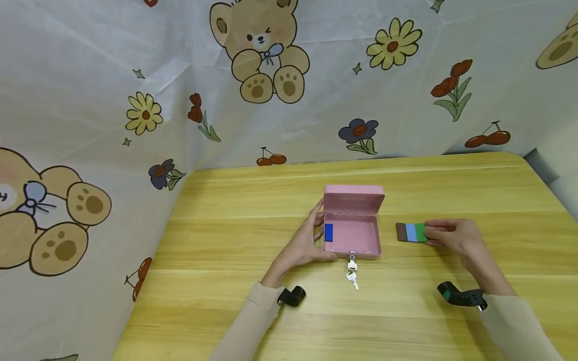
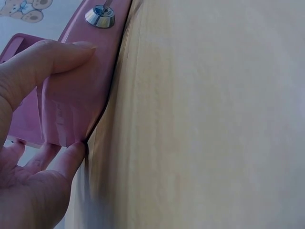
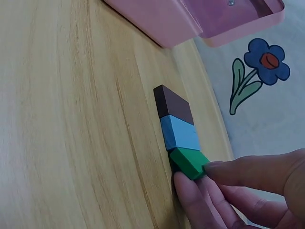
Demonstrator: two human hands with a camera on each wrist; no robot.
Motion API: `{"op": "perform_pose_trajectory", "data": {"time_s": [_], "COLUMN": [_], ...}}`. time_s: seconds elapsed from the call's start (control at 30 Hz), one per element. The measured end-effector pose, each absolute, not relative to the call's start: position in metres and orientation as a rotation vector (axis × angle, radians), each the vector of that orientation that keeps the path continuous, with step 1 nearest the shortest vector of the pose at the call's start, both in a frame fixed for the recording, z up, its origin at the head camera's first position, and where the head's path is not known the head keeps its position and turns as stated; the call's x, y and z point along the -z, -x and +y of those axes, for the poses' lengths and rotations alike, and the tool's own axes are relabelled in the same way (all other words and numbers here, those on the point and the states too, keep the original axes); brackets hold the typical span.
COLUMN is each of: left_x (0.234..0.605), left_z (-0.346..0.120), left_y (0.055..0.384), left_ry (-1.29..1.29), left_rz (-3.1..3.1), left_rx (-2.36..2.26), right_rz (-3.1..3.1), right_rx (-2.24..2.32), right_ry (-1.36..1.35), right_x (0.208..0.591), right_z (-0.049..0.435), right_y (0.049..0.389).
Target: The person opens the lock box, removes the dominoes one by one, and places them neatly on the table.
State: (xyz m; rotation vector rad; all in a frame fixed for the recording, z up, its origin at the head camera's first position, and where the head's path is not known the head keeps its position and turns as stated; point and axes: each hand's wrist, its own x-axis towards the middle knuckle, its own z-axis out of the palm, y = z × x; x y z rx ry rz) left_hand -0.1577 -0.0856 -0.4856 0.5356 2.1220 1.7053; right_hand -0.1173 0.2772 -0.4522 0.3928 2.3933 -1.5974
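Note:
A pink metal cash box (image 1: pixel 356 235) stands on the table with its lid raised. Inside, along its left wall, lies a dark blue block (image 1: pixel 328 232). My left hand (image 1: pixel 303 244) holds the box at its left front corner, thumb on the front wall and fingers at the side. To the right of the box, a brown block (image 3: pixel 175 106), a light blue block (image 3: pixel 181 133) and a green block (image 3: pixel 189 163) form a row. My right hand (image 1: pixel 458 237) pinches the green block at the row's right end; in the right wrist view it tilts slightly against the light blue one.
Keys (image 1: pixel 352 277) hang from the silver lock (image 2: pixel 100 17) on the box's front and lie towards me. The wooden table (image 1: pixel 253 200) ends at a printed cloth (image 1: pixel 325 120) behind and to the left. Each wrist wears a black camera mount (image 1: pixel 293 297).

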Motion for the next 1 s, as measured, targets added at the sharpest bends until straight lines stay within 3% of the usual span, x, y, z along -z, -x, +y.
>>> {"op": "perform_pose_trajectory", "data": {"time_s": [0.4,0.77,1.0], "left_x": [0.486,0.485,0.486], "left_z": [-0.085,-0.084,-0.086], "left_y": [0.158,0.159,0.157], "left_ry": [-0.562,-0.543,-0.531], "left_rz": [2.116,2.11,2.1], "left_rx": [-1.71,-1.707,-1.715], "right_rz": [2.645,2.358,2.084], "right_rx": [1.467,1.776,1.819], "right_ry": [-0.353,-0.046,-0.115], "right_x": [0.439,0.423,0.432], "right_z": [0.265,0.156,0.116], "right_y": [0.104,0.097,0.117]}}
